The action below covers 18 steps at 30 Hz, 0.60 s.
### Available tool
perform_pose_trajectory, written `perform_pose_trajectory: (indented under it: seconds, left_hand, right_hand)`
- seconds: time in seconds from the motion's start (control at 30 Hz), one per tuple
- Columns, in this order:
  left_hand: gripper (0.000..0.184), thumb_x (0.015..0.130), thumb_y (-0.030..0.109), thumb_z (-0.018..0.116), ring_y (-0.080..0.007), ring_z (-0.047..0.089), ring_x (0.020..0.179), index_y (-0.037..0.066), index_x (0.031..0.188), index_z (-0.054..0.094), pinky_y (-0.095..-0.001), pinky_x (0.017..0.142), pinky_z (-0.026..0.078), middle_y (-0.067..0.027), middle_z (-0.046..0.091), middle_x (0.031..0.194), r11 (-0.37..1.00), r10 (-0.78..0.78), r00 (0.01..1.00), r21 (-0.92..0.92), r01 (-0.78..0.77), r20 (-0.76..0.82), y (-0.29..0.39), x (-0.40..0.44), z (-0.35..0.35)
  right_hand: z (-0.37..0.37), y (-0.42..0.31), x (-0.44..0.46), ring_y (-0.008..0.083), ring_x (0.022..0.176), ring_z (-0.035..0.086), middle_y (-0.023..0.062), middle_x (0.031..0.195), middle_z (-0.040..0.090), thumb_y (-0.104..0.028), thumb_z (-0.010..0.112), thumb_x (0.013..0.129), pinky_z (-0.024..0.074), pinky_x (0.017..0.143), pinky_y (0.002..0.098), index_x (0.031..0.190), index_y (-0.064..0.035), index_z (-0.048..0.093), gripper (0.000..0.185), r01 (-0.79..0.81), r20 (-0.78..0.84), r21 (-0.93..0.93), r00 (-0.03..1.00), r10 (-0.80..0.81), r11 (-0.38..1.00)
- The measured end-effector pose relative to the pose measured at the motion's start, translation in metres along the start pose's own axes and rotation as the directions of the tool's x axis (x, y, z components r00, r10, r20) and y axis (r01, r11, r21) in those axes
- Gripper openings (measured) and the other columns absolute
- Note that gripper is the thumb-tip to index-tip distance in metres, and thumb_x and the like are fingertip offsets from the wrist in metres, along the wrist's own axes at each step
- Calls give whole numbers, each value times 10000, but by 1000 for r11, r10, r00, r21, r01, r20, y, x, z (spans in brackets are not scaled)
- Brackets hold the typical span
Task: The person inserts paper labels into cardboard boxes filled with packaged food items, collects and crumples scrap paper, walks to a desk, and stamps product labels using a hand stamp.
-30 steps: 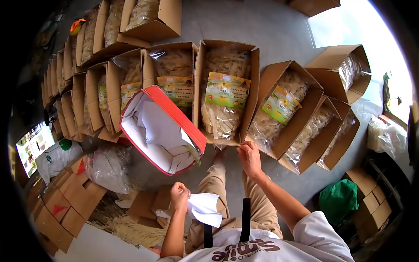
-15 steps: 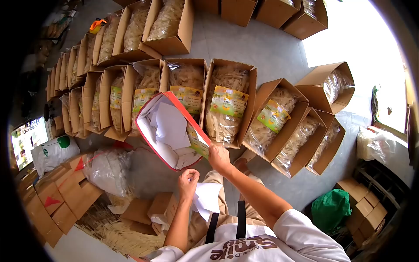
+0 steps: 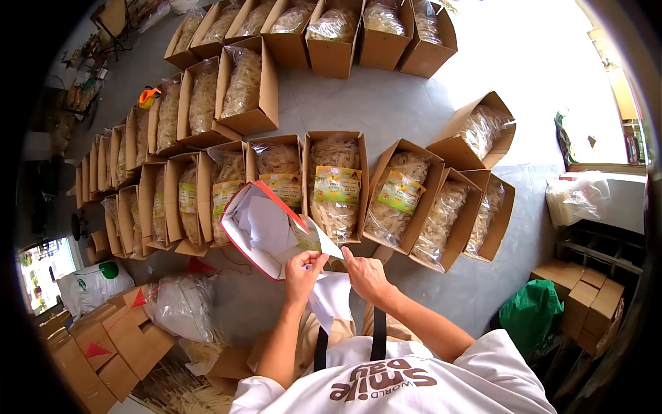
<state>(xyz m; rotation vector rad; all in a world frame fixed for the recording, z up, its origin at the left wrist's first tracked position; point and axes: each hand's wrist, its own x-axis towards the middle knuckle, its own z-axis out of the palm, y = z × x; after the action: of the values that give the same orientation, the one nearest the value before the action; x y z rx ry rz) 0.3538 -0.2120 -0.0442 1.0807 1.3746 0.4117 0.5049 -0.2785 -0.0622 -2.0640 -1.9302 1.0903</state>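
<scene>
My left hand [image 3: 304, 276] is closed, thumb and fingertips pinched on white paper. A crumpled white sheet [image 3: 332, 298] hangs below it, in front of my trousers. My right hand [image 3: 368, 279] pinches the corner of another white sheet [image 3: 321, 237], which slants up to the rim of the box. The red-edged box [image 3: 234, 240], white inside, is tilted just beyond my left hand. It holds loose white papers [image 3: 265, 224] and a partly covered green-yellow printed label [image 3: 305, 240]. What supports the box is hidden.
Open cartons with clear bags of pale dried strips stand in rows ahead, several with a printed label [image 3: 338, 183]. A lone carton [image 3: 476, 131] stands right. Flattened cardboard [image 3: 114, 338] and plastic bags [image 3: 183, 307] lie left. A green bag [image 3: 531, 314] and cardboard boxes [image 3: 586, 303] are right.
My right hand has come away from the box's edge, drawing a white sheet's corner toward me. My left hand has moved up and right, close to it. The view has shifted, showing more cartons behind.
</scene>
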Motion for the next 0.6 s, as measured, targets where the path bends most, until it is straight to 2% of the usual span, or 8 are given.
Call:
perform_pose_trajectory:
  seconds: [0.1,0.2,0.27,0.3,0.33,0.4,0.43,0.6]
  left_hand:
    - [137,796,123,649,-44,501,551,-11,789,621,-177,511,358,0,565,614,997,56,998,-55,-54,32,15,-5,10]
    - [111,798,94,636,-54,528,571,-15,795,614,-177,539,386,-19,588,642,999,39,992,-28,-35,123,20,-9,21]
    - [105,800,81,620,-67,571,587,-24,792,620,-201,565,440,-18,598,638,996,63,976,-80,-47,209,24,-11,33]
    - [88,793,68,623,-74,585,600,-20,796,629,-213,582,455,-28,618,654,996,77,956,-71,-59,282,26,-11,38]
    - [88,793,68,623,-74,585,600,-20,796,629,-213,582,455,-28,618,654,996,78,949,-62,-62,304,33,-14,44]
    - [92,792,72,625,-85,605,624,-19,796,641,-222,597,466,-43,639,674,984,109,927,94,-152,359,49,-20,59]
    - [94,787,69,628,-94,621,647,-22,800,648,-222,608,473,-52,653,688,977,134,916,105,-186,379,48,-19,65]
    - [96,786,58,614,-104,630,654,-25,820,649,-236,614,486,-71,661,703,929,190,851,190,-317,490,70,-29,95]
  right_hand:
    - [-11,-1,-22,275,589,598,122,636,593,-31,499,745,446,495,378,1166,42,436,432,-15,-78,-54,997,11,998]
    - [-28,-2,-40,271,676,615,137,741,619,-53,525,761,476,565,354,1192,31,426,450,-119,-43,-10,992,118,993]
    - [-24,6,-51,284,793,613,155,863,626,-84,567,775,493,669,337,1174,22,450,429,55,-469,72,883,-15,996]
    - [-34,4,-52,294,874,596,149,950,619,-80,604,772,487,746,333,1085,8,535,332,74,-530,120,848,1,990]
    - [-44,2,-57,294,874,596,149,950,619,-80,604,772,487,746,333,1085,8,535,332,55,-541,126,840,22,991]
    - [-61,-1,-70,293,841,601,137,922,626,-34,598,767,489,733,344,969,4,599,205,77,-527,405,834,164,911]
    - [-66,-2,-75,289,816,606,134,902,628,-9,596,764,495,703,339,899,2,623,138,41,-525,425,825,209,904]
    - [-66,13,-98,283,742,613,135,860,630,-19,608,764,501,641,323,880,9,624,120,0,-594,508,724,350,861]
